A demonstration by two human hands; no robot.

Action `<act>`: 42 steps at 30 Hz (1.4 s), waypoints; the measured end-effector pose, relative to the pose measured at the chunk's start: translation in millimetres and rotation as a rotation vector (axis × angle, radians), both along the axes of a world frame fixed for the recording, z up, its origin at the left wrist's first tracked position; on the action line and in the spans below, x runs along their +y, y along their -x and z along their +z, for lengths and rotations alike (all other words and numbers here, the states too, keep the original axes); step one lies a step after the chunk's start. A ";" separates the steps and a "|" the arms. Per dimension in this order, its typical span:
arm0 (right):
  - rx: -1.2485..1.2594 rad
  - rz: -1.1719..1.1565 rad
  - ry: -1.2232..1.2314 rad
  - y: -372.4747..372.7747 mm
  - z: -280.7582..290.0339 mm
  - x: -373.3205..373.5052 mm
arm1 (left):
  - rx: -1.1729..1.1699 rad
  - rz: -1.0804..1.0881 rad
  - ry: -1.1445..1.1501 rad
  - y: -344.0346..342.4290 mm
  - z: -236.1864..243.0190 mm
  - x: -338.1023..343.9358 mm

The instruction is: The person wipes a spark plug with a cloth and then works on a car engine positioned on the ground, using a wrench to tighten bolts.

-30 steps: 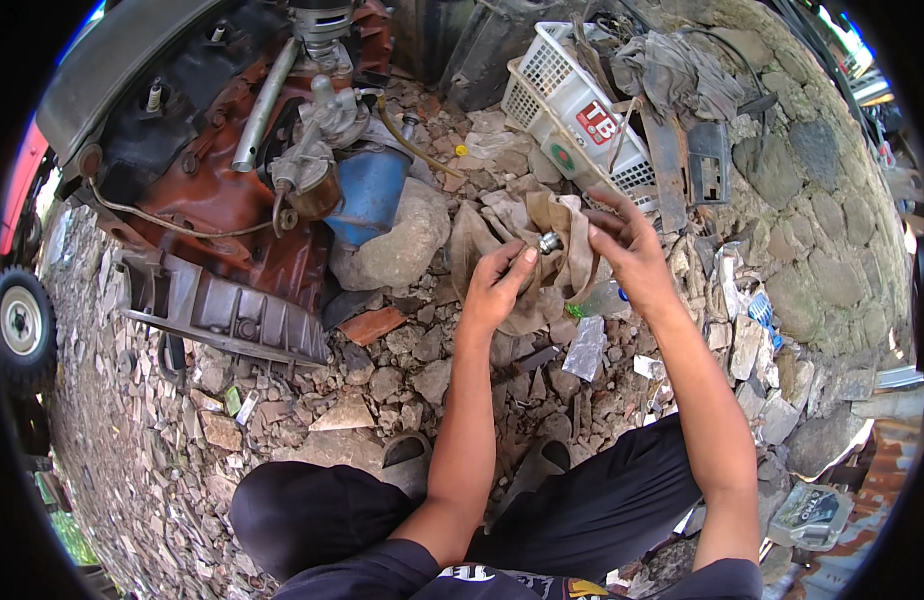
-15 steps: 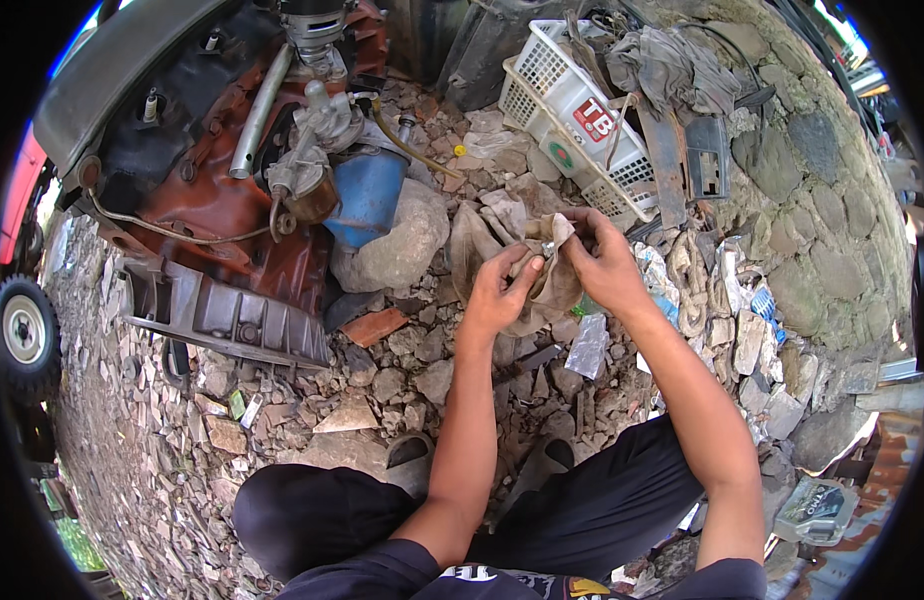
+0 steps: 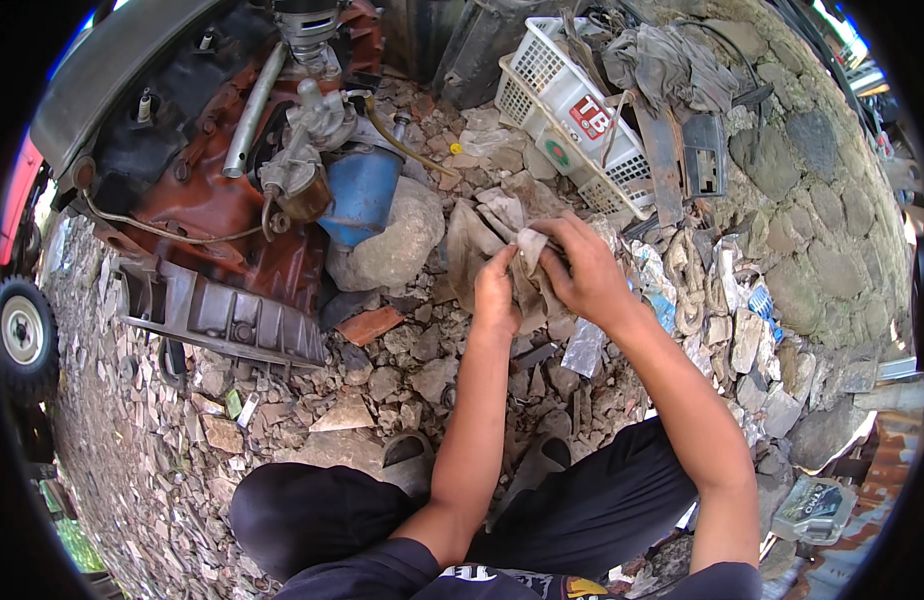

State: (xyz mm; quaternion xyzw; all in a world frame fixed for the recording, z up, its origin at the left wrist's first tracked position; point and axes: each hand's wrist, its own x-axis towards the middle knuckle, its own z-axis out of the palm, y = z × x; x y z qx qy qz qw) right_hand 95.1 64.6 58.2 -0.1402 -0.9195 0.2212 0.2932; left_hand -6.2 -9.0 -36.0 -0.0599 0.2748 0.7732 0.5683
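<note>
Above the rubble [image 3: 387, 384], right of the engine block [image 3: 210, 215] and nearer than the white plastic basket [image 3: 560, 95], a soiled cloth [image 3: 531, 244] is bunched where both hands meet: the left hand [image 3: 496, 292] grips its near fold, and the right hand [image 3: 588, 272] curls its fingers over the top. Whether the folds enclose anything cannot be told; a small part, loosely gripped, could slip into the rubble.

Head camera, left of a worn pair | looks steeply down over the knees [image 3: 287, 510] onto rubble [image 3: 162, 470] | near: left hand [image 3: 497, 290] and right hand [image 3: 589, 272], mid-view | fisheye, upright; engine [image 3: 177, 225] at left, stone wall [image 3: 822, 275] curving at right
</note>
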 end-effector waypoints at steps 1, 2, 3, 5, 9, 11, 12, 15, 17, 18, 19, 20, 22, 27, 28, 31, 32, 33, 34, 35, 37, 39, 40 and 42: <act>-0.015 0.015 -0.031 1.4 4.3 -4.7 | -0.019 -0.017 0.063 1.0 7.5 -3.0; -0.030 0.030 -0.062 2.6 7.1 -8.1 | 0.071 -0.003 0.044 3.4 8.2 -4.6; -0.030 0.031 -0.048 3.4 7.7 -9.3 | 0.160 0.010 0.027 6.1 8.3 -6.2; 0.004 -0.021 -0.012 5.6 5.2 -6.4 | 0.423 0.017 0.019 10.7 8.5 -10.1; -0.063 -0.146 0.092 0.8 4.9 8.8 | 0.916 0.064 0.061 -3.5 16.2 -9.0; -0.120 -0.192 0.190 0.8 11.1 10.1 | 1.053 0.074 0.014 -0.9 11.2 -7.8; -0.150 -0.214 0.238 0.4 12.9 10.6 | 1.121 0.079 -0.010 0.9 8.3 -7.8; 0.042 -0.227 0.426 -6.0 2.0 24.1 | 1.318 0.141 0.079 -4.2 0.8 -5.8; 0.138 -0.293 0.662 -10.9 6.4 33.8 | 1.286 0.182 0.058 -4.3 0.6 -5.5; 0.209 -0.325 0.749 -12.0 8.6 38.4 | 1.179 0.166 0.008 -0.1 0.8 -3.2; 0.285 -0.358 0.832 -12.2 10.9 43.3 | 1.073 0.150 -0.046 3.9 2.1 -1.3; 0.361 -0.389 0.915 -13.9 13.0 46.8 | 1.081 0.126 -0.034 6.9 1.1 -1.2; 0.359 -0.284 1.034 -22.2 13.1 46.7 | 1.096 0.075 -0.006 10.8 2.2 -2.2; 0.150 -0.152 0.860 -18.7 8.6 18.0 | 1.156 -0.054 0.060 17.2 2.4 -11.1; 0.063 -0.075 0.757 -18.7 12.7 13.1 | 1.178 -0.125 0.038 19.8 6.1 -10.7; -0.034 -0.135 0.309 -16.7 5.8 11.8 | 1.219 -0.217 0.058 17.5 17.0 -15.4; -0.025 -0.167 0.237 -12.2 6.3 8.3 | 1.201 -0.159 0.032 16.2 13.8 -14.3; 0.025 -0.189 0.193 -8.3 8.7 5.4 | 1.182 -0.102 0.006 14.7 7.1 -12.1; 0.030 -0.212 0.214 -5.4 11.8 3.0 | 1.162 -0.042 -0.021 13.9 0.0 -9.9; 0.039 -0.225 0.240 0.1 14.0 -0.7 | 1.220 0.028 -0.005 16.1 -12.1 -8.9; 0.050 -0.267 0.286 2.3 12.9 -1.3 | 1.328 0.165 0.018 16.5 -23.0 -3.9; 0.058 -0.324 0.326 -1.4 2.9 4.5 | 1.431 0.213 -0.082 13.9 -20.4 -2.3; 0.065 -0.345 0.421 -1.2 -3.0 8.9 | 1.485 0.239 -0.130 14.3 -11.2 -4.3; 0.070 -0.410 0.596 -9.0 -10.8 23.7 | 1.513 0.174 -0.103 5.6 8.8 -4.7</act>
